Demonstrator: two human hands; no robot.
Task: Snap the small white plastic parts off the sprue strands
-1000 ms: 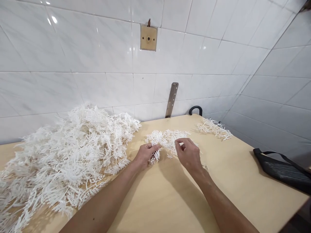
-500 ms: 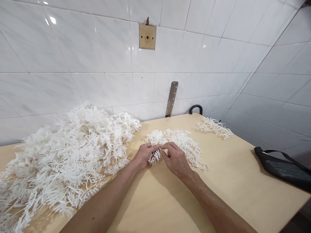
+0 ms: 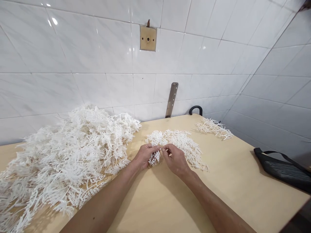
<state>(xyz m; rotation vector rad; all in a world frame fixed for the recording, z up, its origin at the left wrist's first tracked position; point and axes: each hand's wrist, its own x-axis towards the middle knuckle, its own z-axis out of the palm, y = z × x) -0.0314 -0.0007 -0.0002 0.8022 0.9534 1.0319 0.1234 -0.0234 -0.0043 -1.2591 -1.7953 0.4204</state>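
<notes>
Between my hands is a white plastic sprig with thin needle-like tips. My left hand is closed on it, thumb on top. Close by on the right, my right hand pinches at the sprig's upper end; what sits between its fingertips is too small to make out. Just behind both hands lies a small heap of white sprigs on the table. A much larger pile of white sprigs spreads to the left of my left forearm.
The tan tabletop runs up to a white tiled wall. Some bare white stems lie at the back right. A black mesh bag rests at the right edge. A black hooked handle and a metal strip stand at the back.
My right hand's fingers have curled in and drawn slightly away from the left thumb. The left hand keeps its hold, and the piles look the same.
</notes>
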